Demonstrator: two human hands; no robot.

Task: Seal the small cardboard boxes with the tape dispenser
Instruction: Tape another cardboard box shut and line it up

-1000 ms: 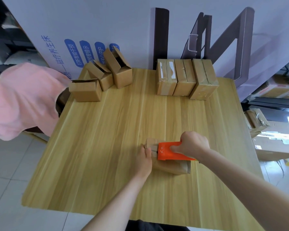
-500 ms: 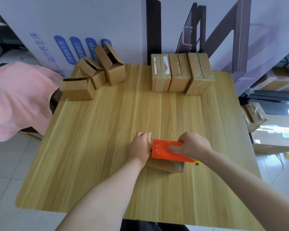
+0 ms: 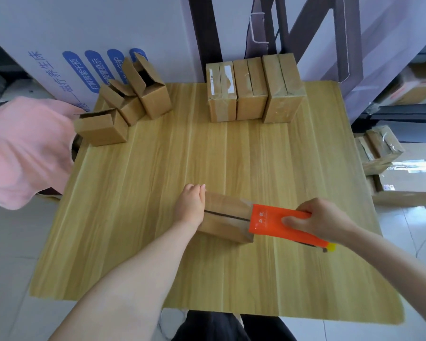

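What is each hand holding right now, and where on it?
Right hand grips the orange tape dispenser at the end away from the box. Left hand braces the small cardboard box at its left end; no wrapped grip shows.

Matt cardboard box (image 3: 225, 219), glossy orange plastic dispenser (image 3: 278, 223), wood-grain table (image 3: 158, 180)

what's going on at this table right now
A person is sealing a small cardboard box on the wooden table. The left hand presses against the box's left end, and the right hand grips the orange tape dispenser at its right end, over the top seam. Three taped boxes stand at the back; three open boxes wait back left.
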